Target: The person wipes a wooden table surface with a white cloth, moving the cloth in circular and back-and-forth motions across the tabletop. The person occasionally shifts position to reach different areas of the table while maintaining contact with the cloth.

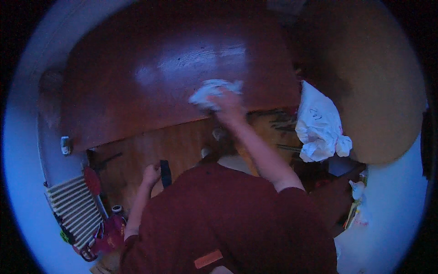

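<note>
Cloth [204, 91], white and bunched, is gripped under the right hand [226, 103] on the table [137, 107], near its front edge; the palm seems turned down so that it presses broadly on the surface. The left hand [151, 174] is low, away from the table and beside a dark strip [165, 174], but I cannot tell if its fingers grasp this.

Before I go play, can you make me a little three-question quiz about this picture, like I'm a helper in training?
1. Which hand touches the pale cloth on the table?
2. True or false: the white bag is to the right of the cloth.
3. The person's shirt is: a) green, b) dark red, c) yellow.

Key: 1. The right hand. 2. True. 3. b.
</note>
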The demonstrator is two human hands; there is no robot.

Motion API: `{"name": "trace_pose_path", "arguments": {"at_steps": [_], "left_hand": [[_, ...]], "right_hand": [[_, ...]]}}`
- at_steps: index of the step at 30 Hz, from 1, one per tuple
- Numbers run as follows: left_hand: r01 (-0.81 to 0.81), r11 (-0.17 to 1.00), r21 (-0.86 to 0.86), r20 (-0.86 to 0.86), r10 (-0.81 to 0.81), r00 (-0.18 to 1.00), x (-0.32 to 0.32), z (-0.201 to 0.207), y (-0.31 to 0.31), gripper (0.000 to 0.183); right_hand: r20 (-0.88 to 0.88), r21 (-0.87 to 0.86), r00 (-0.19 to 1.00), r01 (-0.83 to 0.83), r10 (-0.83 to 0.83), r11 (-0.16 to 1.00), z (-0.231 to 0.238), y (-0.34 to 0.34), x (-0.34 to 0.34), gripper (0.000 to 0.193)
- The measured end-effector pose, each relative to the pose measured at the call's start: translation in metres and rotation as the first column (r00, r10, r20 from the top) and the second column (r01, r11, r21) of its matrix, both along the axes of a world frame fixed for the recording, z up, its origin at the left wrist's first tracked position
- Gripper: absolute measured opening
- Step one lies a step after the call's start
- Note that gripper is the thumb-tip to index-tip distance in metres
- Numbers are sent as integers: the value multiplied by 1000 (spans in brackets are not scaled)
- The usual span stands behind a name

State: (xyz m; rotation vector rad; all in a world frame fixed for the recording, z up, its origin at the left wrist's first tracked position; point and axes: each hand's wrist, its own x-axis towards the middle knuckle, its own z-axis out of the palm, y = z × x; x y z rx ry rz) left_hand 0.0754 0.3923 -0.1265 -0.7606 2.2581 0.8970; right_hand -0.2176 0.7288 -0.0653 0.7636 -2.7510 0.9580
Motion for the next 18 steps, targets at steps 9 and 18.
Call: {"name": "trace_pose_path", "arguments": {"at_steps": [9,18], "left_hand": [[4,999,-51,-148,-12,989,31,-18,18,30],[4,959,-285,-219,-69,973,4,38,3,27]], "right_hand": [[-46,290,791,595,-610,750,15,185,-45,48],[88,176,986,-157,144,972,32,-20,-10,49]]}}
